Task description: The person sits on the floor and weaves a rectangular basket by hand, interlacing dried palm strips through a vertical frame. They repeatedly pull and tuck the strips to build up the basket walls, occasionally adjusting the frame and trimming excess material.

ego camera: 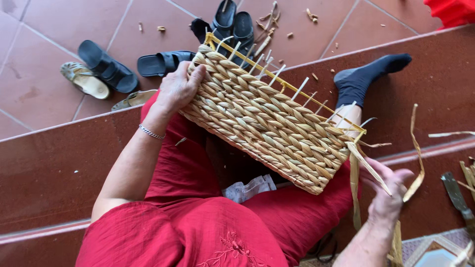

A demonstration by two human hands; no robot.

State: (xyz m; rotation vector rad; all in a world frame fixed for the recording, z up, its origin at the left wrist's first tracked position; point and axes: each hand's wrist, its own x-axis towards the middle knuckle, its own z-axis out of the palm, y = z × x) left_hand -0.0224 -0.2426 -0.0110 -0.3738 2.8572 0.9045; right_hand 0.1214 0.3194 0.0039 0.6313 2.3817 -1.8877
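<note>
A partly woven straw basket lies tilted across my lap, its yellow wire frame and several pale upright stakes sticking out along the far edge. My left hand grips the basket's left corner, a thin bracelet on the wrist. My right hand is off the basket's right corner, fingers closed on a flat strand of dried straw that runs from the weave. Another loose strand curls up beside that hand.
Several black and tan sandals lie on the tiled floor beyond the step. Straw scraps are scattered there. My leg in a dark sock stretches past the basket. A knife-like tool lies at the right. Red cloth sits top right.
</note>
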